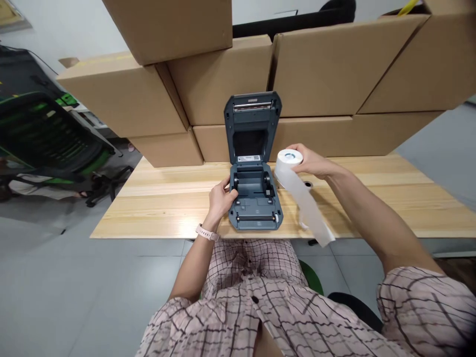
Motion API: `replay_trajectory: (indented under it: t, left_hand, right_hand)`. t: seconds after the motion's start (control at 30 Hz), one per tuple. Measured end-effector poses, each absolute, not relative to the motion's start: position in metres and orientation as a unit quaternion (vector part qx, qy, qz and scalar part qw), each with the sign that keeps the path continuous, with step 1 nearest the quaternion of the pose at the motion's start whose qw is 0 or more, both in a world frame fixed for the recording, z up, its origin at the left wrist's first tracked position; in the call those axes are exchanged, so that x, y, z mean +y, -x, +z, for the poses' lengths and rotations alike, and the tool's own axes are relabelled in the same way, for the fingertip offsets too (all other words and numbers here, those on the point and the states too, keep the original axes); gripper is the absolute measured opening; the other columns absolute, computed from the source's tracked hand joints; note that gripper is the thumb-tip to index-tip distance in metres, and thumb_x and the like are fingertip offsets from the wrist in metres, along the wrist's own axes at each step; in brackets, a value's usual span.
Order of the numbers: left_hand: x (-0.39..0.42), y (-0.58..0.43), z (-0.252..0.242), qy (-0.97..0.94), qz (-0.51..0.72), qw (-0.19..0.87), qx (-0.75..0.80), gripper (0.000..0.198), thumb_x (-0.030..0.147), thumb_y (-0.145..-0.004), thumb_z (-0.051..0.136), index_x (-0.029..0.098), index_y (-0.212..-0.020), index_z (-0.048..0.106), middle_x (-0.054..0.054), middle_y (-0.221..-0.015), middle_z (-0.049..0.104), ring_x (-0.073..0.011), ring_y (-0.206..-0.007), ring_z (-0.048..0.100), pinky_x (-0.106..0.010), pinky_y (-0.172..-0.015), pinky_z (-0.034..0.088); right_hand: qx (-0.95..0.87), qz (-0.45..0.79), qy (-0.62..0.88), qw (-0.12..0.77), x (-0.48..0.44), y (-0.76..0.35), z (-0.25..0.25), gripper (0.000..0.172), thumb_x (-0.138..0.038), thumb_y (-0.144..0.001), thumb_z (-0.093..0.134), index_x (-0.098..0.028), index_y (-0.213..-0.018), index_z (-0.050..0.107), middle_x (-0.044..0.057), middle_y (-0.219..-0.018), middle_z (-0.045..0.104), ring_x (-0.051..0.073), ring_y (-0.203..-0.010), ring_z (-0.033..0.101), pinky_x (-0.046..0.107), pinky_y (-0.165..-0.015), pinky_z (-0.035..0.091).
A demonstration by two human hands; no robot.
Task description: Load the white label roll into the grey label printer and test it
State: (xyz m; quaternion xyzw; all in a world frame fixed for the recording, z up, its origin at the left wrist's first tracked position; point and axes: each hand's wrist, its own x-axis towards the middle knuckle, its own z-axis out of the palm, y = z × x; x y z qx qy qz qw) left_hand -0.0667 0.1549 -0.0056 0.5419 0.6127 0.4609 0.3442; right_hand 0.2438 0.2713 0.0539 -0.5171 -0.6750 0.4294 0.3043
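Note:
A dark grey label printer point(256, 206) stands on the wooden table with its lid point(253, 126) raised, so the roll bay and front roller show. My left hand point(220, 201) grips the printer's left side, thumb over the rim. Just right of the printer, my right hand point(310, 162) holds a white label roll point(284, 166) from its far right side. A loose strip point(308, 208) of the roll's paper hangs toward me, past the table's front edge. Behind the strip sits a small object with a dark round centre point(308, 185), partly hidden.
Stacked cardboard boxes point(316, 74) form a wall directly behind the printer. The wooden table point(159, 208) ends at its front edge near my lap. A green and black office chair point(48, 139) stands on the floor to the left. Part of another person shows beyond it.

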Motion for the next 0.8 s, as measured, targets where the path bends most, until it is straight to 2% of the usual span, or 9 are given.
replay_trajectory:
  t: [0.17, 0.37, 0.47, 0.53, 0.6, 0.67, 0.8]
  left_hand:
    - [0.154, 0.066, -0.003, -0.542, 0.462, 0.347, 0.611, 0.063, 0.015, -0.074, 0.066, 0.023, -0.136, 0.073, -0.007, -0.127, 0.082, -0.0301, -0.112, 0.08, -0.037, -0.091, 0.063]
    - [0.153, 0.066, -0.001, -0.552, 0.456, 0.352, 0.603, 0.062, 0.017, -0.076, 0.065, 0.023, -0.137, 0.073, -0.007, -0.131, 0.08, -0.0315, -0.113, 0.08, -0.036, -0.087, 0.063]
    - [0.152, 0.066, 0.0, -0.548, 0.464, 0.363, 0.594, 0.063, 0.017, -0.076, 0.063, 0.021, -0.138, 0.072, -0.008, -0.134, 0.079, -0.0309, -0.113, 0.08, -0.035, -0.088, 0.063]
    - [0.152, 0.066, 0.0, -0.542, 0.468, 0.368, 0.594, 0.064, 0.016, -0.076, 0.062, 0.02, -0.139, 0.071, -0.008, -0.134, 0.079, -0.0301, -0.113, 0.08, -0.035, -0.089, 0.063]
    - [0.152, 0.065, -0.001, -0.536, 0.467, 0.368, 0.599, 0.064, 0.016, -0.076, 0.063, 0.02, -0.14, 0.07, -0.009, -0.132, 0.08, -0.0298, -0.111, 0.08, -0.035, -0.089, 0.063]
    - [0.153, 0.064, -0.002, -0.532, 0.468, 0.365, 0.604, 0.064, 0.016, -0.075, 0.065, 0.019, -0.139, 0.071, -0.009, -0.131, 0.08, -0.03, -0.11, 0.081, -0.036, -0.09, 0.063]
    - [0.153, 0.063, -0.005, -0.521, 0.483, 0.362, 0.603, 0.062, 0.016, -0.075, 0.067, 0.02, -0.136, 0.073, -0.009, -0.132, 0.08, -0.0301, -0.113, 0.079, -0.037, -0.096, 0.063]
  right_hand:
    - [-0.69, 0.421, 0.528, 0.26, 0.288, -0.231, 0.029, 0.086, -0.03, -0.045, 0.097, -0.021, -0.119, 0.056, 0.009, -0.119, 0.071, 0.03, -0.113, 0.066, 0.043, -0.1, 0.056]
    - [-0.691, 0.474, 0.481, 0.257, 0.29, -0.258, 0.021, 0.089, -0.035, -0.05, 0.098, -0.021, -0.127, 0.057, 0.012, -0.137, 0.07, 0.035, -0.133, 0.063, 0.054, -0.119, 0.049]
    - [-0.647, 0.529, 0.444, 0.323, 0.269, -0.298, 0.022, 0.079, -0.039, -0.062, 0.095, -0.027, -0.131, 0.06, 0.012, -0.153, 0.063, 0.031, -0.147, 0.056, 0.052, -0.128, 0.041]
    - [-0.614, 0.543, 0.452, 0.352, 0.246, -0.319, 0.018, 0.066, -0.042, -0.07, 0.092, -0.03, -0.129, 0.063, 0.011, -0.158, 0.06, 0.031, -0.15, 0.054, 0.053, -0.128, 0.04]
    - [-0.593, 0.567, 0.458, 0.342, 0.222, -0.326, 0.008, 0.06, -0.045, -0.076, 0.089, -0.031, -0.129, 0.065, 0.011, -0.159, 0.059, 0.032, -0.147, 0.057, 0.055, -0.123, 0.046]
    - [-0.576, 0.594, 0.459, 0.324, 0.206, -0.321, -0.006, 0.06, -0.047, -0.075, 0.091, -0.029, -0.127, 0.067, 0.012, -0.155, 0.063, 0.032, -0.138, 0.064, 0.054, -0.116, 0.053]
    - [-0.552, 0.603, 0.471, 0.332, 0.193, -0.306, -0.019, 0.057, -0.052, -0.066, 0.097, -0.023, -0.11, 0.072, 0.013, -0.124, 0.079, 0.028, -0.107, 0.076, 0.048, -0.104, 0.059]
